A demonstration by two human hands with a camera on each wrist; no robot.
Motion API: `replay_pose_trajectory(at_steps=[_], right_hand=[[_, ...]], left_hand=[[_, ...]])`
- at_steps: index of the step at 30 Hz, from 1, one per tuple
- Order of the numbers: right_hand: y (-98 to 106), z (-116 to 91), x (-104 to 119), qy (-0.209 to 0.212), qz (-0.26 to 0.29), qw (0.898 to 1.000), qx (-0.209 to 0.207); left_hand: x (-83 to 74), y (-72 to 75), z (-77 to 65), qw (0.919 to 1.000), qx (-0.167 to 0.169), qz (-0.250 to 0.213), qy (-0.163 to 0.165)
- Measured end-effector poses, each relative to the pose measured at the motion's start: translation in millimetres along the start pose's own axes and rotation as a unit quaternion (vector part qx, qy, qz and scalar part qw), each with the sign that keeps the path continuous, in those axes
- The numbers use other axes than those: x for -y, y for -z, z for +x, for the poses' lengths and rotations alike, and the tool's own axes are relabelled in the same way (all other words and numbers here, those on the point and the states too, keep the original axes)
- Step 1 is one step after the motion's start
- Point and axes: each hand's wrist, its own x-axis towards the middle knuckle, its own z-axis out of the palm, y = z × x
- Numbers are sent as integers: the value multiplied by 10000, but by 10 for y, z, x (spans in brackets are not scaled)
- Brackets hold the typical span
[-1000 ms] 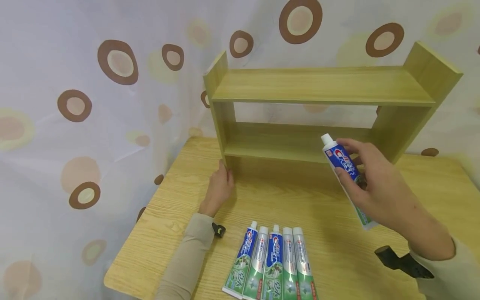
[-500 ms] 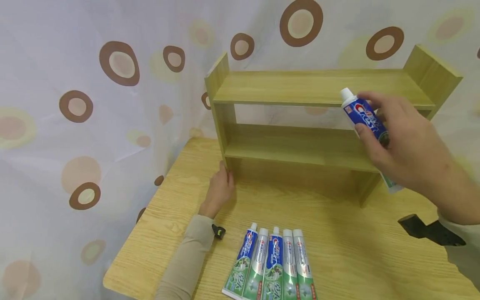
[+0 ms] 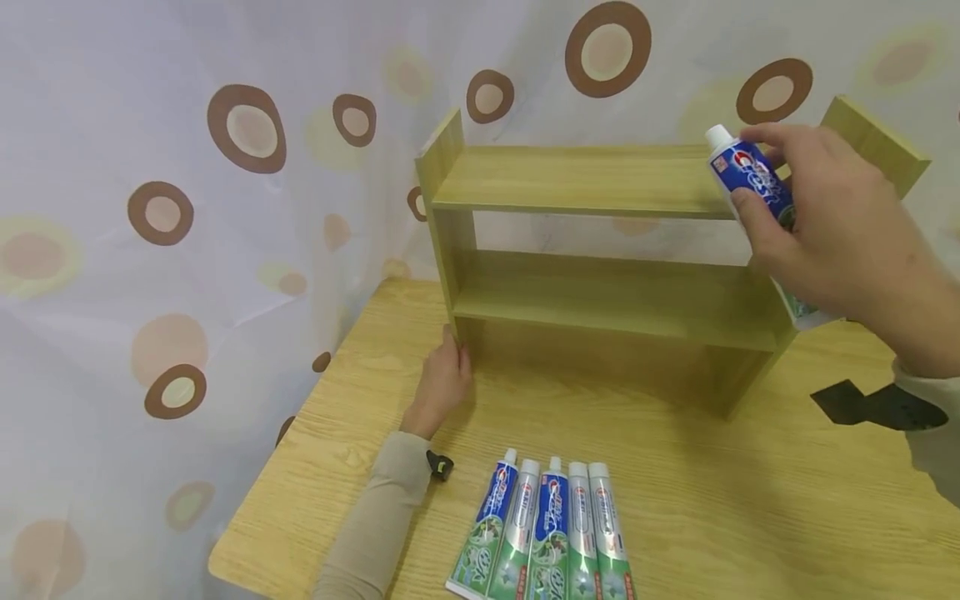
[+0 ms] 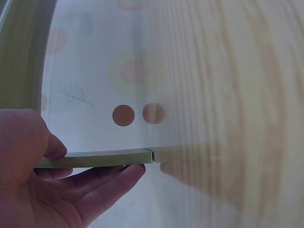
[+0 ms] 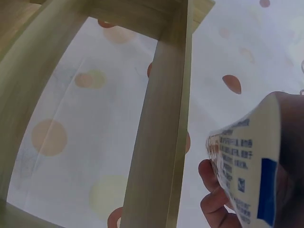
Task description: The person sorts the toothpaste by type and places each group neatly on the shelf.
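In the head view my right hand grips a blue, white and green toothpaste tube, cap up and tilted left. It is in front of the right end of the shelf's upper board, apart from it as the right wrist view shows the tube beside the frame. My left hand holds the lower left side panel of the wooden shelf; in the left wrist view thumb and fingers pinch the panel's edge. Several toothpaste tubes lie side by side on the table, some blue-topped, some silver.
The two-tier shelf stands at the back of the wooden table. Behind it hangs a pale wall covering with brown ring patterns. The table's left edge runs along that covering.
My right hand has risen with the toothpaste tube and moved to the right, from in front of the lower board to the upper board's height. The left hand keeps its hold on the shelf.
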Motion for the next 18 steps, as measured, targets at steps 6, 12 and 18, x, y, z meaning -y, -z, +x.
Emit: replay_pose_trajectory(at_steps=[6,12,18], right_hand=[[70,112,-71,-210,-106,9996,183],[51,217,-69,-276,-187,9985,442],[13,298,-98,-384,-359,9965,652]], left_hand=[[-101,46,16,9996,211,58,169],[-107,50,24,9986,363,149,355],[-108,42,21,9984,388,155,368]])
